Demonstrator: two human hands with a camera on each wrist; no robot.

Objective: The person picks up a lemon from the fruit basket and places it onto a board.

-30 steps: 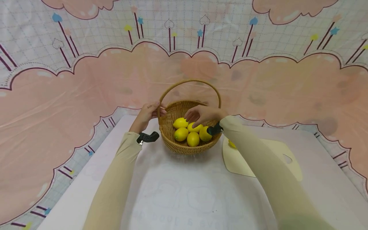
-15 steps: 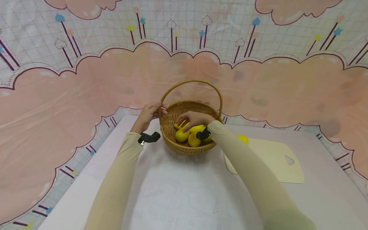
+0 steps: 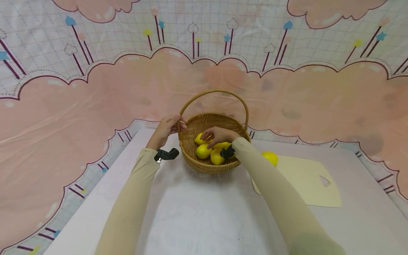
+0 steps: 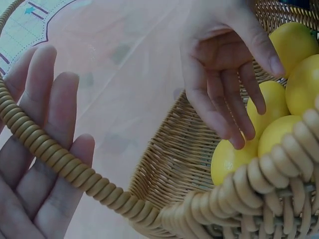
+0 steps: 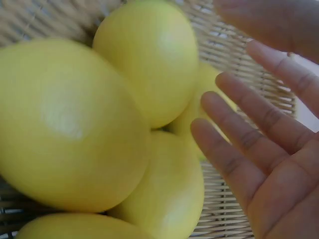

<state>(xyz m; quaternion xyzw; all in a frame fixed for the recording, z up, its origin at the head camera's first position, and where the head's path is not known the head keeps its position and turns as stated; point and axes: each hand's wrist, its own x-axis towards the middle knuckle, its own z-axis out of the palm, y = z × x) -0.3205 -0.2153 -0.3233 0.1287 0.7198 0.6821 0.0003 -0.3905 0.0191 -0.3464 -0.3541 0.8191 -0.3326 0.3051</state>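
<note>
A brown wicker basket (image 3: 197, 167) with a tall arched handle (image 3: 214, 91) holds several yellow lemons (image 3: 217, 157). My left hand (image 3: 166, 131) is at the left side of the handle. In the left wrist view its fingers (image 4: 61, 112) extend, nearly straight, behind the wrapped cane. My right hand (image 3: 220, 135) reaches into the basket from the right, palm down over the lemons. Its spread fingers (image 5: 254, 137) hold nothing in the right wrist view, with their tips beside a lemon (image 5: 212, 89). My right wrist and sleeve hide part of the fruit.
A cream cutting board (image 3: 299, 177) with a cut-out grip lies right of the basket, partly under my right forearm. One more lemon (image 3: 270, 158) rests at its left end. A patterned pink and white cloth (image 3: 318, 102) rises behind the white table (image 3: 191, 219).
My right hand has moved slightly left and down, deeper over the lemons. The lemon on the board shows more from behind the forearm. My left hand stays at the handle.
</note>
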